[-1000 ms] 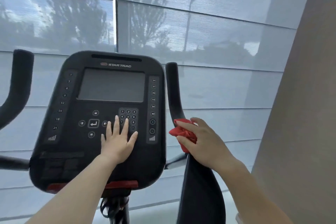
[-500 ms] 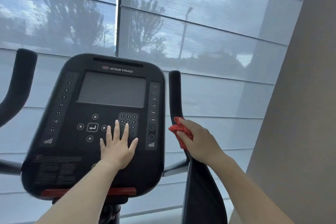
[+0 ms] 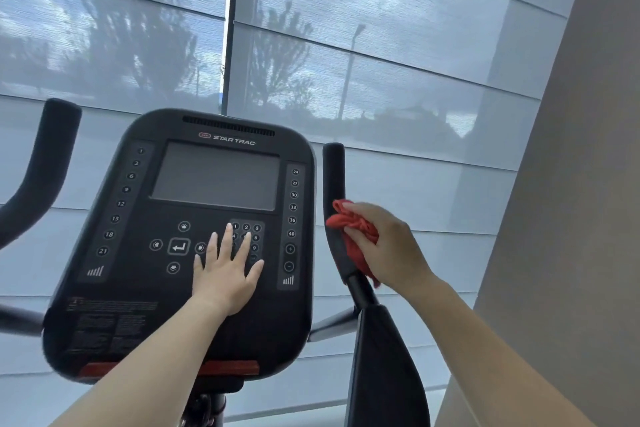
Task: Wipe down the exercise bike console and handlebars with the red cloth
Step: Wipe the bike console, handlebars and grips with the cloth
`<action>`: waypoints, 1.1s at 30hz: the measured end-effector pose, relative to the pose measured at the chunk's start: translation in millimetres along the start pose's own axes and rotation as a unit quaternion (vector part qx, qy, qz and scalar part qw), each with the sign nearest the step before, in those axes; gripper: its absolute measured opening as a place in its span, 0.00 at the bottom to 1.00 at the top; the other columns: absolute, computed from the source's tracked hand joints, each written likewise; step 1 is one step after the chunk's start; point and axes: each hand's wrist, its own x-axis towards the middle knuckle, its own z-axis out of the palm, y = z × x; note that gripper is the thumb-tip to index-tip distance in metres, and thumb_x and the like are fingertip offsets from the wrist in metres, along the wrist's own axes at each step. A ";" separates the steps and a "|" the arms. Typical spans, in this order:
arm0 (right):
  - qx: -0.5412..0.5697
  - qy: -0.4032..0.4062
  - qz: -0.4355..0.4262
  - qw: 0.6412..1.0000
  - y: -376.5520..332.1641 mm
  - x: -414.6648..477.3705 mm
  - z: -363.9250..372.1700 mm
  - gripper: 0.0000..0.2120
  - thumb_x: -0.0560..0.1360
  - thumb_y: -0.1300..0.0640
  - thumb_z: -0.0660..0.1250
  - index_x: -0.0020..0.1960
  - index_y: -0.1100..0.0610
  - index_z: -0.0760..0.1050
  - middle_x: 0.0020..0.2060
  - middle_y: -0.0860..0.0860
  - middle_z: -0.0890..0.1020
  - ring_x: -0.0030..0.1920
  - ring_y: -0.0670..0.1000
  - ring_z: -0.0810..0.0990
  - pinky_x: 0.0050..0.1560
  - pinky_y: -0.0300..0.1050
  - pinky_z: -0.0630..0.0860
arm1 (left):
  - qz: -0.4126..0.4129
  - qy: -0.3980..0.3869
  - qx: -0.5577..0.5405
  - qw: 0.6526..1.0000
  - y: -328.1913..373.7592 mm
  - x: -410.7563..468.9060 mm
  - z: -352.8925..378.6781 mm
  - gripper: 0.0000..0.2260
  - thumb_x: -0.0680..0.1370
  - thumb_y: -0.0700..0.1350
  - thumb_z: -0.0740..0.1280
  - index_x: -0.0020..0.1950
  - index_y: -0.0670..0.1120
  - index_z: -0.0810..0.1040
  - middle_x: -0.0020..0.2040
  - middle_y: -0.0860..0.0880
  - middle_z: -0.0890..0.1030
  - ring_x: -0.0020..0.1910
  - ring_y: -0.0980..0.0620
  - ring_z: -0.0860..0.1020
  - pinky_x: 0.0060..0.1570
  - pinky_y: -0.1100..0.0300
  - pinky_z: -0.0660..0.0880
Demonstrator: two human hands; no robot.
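Fingers of our left hand lie spread flat on the Star Trac console. Our right hand squeezes the red cloth against the right handlebar. We are likely wiping this bar; next, rub up to its tip.

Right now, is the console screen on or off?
Off, it seems: the screen is a blank, even grey, with no figures lit on the console.
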 end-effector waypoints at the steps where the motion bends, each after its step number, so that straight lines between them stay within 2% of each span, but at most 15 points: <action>1: -0.016 0.013 -0.039 0.999 -4.8 9.3 -1.1 0.16 0.74 0.62 0.68 0.61 0.53 0.76 0.55 0.38 0.78 0.58 0.38 0.74 0.60 0.27 0.65 | 0.019 0.010 0.006 1.000 1.4 2.2 -4.0 0.27 0.80 0.61 0.46 0.77 0.57 0.43 0.77 0.52 0.35 0.76 0.49 0.37 0.73 0.45 0.44; 4: -0.088 0.042 -0.144 0.985 -14.2 39.1 0.3 0.16 0.75 0.61 0.66 0.63 0.55 0.75 0.61 0.49 0.77 0.60 0.47 0.75 0.62 0.32 0.67 | 0.072 0.035 0.038 0.996 1.8 2.1 -7.8 0.26 0.80 0.61 0.46 0.76 0.59 0.42 0.77 0.52 0.35 0.76 0.50 0.37 0.74 0.46 0.45; 7: -0.181 0.045 -0.223 0.957 -9.8 70.3 10.1 0.17 0.76 0.59 0.65 0.64 0.54 0.74 0.63 0.55 0.75 0.62 0.56 0.74 0.62 0.48 0.72 | 0.078 0.030 0.041 0.996 -4.9 -1.8 0.2 0.26 0.80 0.61 0.45 0.76 0.60 0.40 0.77 0.52 0.34 0.76 0.51 0.36 0.74 0.47 0.43; 9: -0.258 0.028 -0.248 0.933 1.7 88.6 19.1 0.16 0.76 0.56 0.64 0.63 0.53 0.75 0.64 0.55 0.74 0.65 0.57 0.71 0.59 0.54 0.73 | 0.077 0.018 0.057 0.995 -10.0 -0.3 5.0 0.27 0.79 0.63 0.41 0.75 0.60 0.37 0.76 0.52 0.32 0.75 0.51 0.35 0.74 0.47 0.41; 13: -0.336 -0.034 -0.253 0.907 31.7 98.0 32.3 0.16 0.77 0.46 0.60 0.60 0.51 0.77 0.68 0.54 0.71 0.72 0.56 0.63 0.66 0.55 0.67 | 0.080 0.030 0.057 0.995 -18.0 3.9 7.7 0.36 0.64 0.65 0.26 0.72 0.59 0.32 0.71 0.54 0.28 0.75 0.51 0.34 0.73 0.48 0.39; 16: -0.331 -0.045 -0.267 0.904 43.3 97.6 32.0 0.17 0.77 0.45 0.61 0.61 0.50 0.77 0.69 0.51 0.70 0.73 0.55 0.60 0.70 0.51 0.60 | 0.095 0.054 0.042 0.993 -23.9 5.0 15.4 0.34 0.65 0.66 0.25 0.71 0.59 0.33 0.72 0.55 0.30 0.72 0.54 0.33 0.73 0.48 0.40; 18: -0.335 -0.057 -0.285 0.896 43.5 99.5 30.0 0.17 0.77 0.44 0.61 0.60 0.50 0.77 0.67 0.51 0.72 0.72 0.55 0.61 0.70 0.51 0.60 | 0.100 0.080 0.028 0.991 -25.9 5.5 17.3 0.34 0.67 0.68 0.23 0.72 0.60 0.37 0.74 0.54 0.34 0.71 0.55 0.35 0.73 0.48 0.43; 22: -0.326 -0.083 -0.332 0.881 49.2 92.2 26.5 0.16 0.77 0.45 0.61 0.58 0.51 0.78 0.62 0.51 0.76 0.70 0.54 0.64 0.68 0.51 0.63 | 0.103 0.052 0.054 0.992 -26.7 6.2 14.9 0.33 0.65 0.65 0.25 0.70 0.60 0.30 0.71 0.55 0.27 0.68 0.56 0.28 0.73 0.49 0.38; 24: -0.335 -0.097 -0.353 0.868 52.1 88.6 22.9 0.16 0.78 0.45 0.59 0.59 0.51 0.78 0.62 0.51 0.76 0.70 0.53 0.65 0.68 0.50 0.65 | 0.106 0.060 0.063 0.991 -28.4 7.1 16.6 0.33 0.66 0.64 0.27 0.71 0.59 0.32 0.71 0.54 0.27 0.69 0.55 0.29 0.73 0.49 0.39; 25: -0.348 -0.094 -0.357 0.862 52.0 90.0 21.4 0.16 0.78 0.44 0.59 0.60 0.50 0.77 0.62 0.50 0.76 0.69 0.53 0.66 0.67 0.49 0.65 | 0.105 0.075 0.060 0.990 -28.6 7.7 17.6 0.32 0.68 0.65 0.29 0.73 0.60 0.36 0.74 0.54 0.32 0.72 0.55 0.32 0.73 0.50 0.41; 27: -0.366 -0.071 -0.351 0.859 49.6 95.3 21.8 0.17 0.77 0.43 0.60 0.61 0.49 0.77 0.63 0.50 0.76 0.69 0.52 0.66 0.67 0.48 0.64 | 0.092 0.044 0.057 0.993 -28.5 5.5 15.8 0.29 0.76 0.64 0.36 0.74 0.59 0.57 0.77 0.49 0.54 0.75 0.51 0.50 0.69 0.49 0.51; 28: -0.360 -0.062 -0.345 0.865 49.1 96.0 24.1 0.17 0.77 0.43 0.61 0.61 0.50 0.77 0.63 0.50 0.76 0.69 0.53 0.66 0.68 0.48 0.64 | 0.088 0.019 0.057 0.994 -29.1 5.5 17.0 0.28 0.78 0.62 0.39 0.72 0.56 0.65 0.74 0.47 0.64 0.72 0.48 0.58 0.65 0.47 0.56; 29: -0.343 -0.059 -0.339 0.874 49.1 93.7 27.8 0.17 0.76 0.44 0.62 0.60 0.51 0.77 0.62 0.50 0.76 0.69 0.53 0.66 0.69 0.50 0.63 | 0.078 0.006 0.064 0.995 -29.0 5.4 17.4 0.27 0.79 0.61 0.41 0.71 0.55 0.68 0.72 0.47 0.68 0.70 0.47 0.62 0.63 0.47 0.58; 31: -0.295 -0.068 -0.343 0.889 51.4 85.1 35.0 0.16 0.76 0.45 0.64 0.57 0.53 0.79 0.59 0.50 0.78 0.68 0.54 0.67 0.69 0.51 0.64 | 0.078 0.013 0.053 0.995 -30.0 4.0 17.7 0.27 0.79 0.61 0.40 0.72 0.56 0.65 0.74 0.47 0.66 0.71 0.48 0.59 0.65 0.47 0.57; 33: -0.261 -0.099 -0.351 0.894 55.2 77.2 34.9 0.15 0.76 0.45 0.64 0.54 0.54 0.80 0.56 0.50 0.80 0.66 0.53 0.70 0.68 0.51 0.65 | 0.090 0.057 0.053 0.993 -28.5 3.6 17.2 0.29 0.75 0.65 0.34 0.75 0.60 0.48 0.78 0.49 0.47 0.76 0.52 0.44 0.71 0.48 0.49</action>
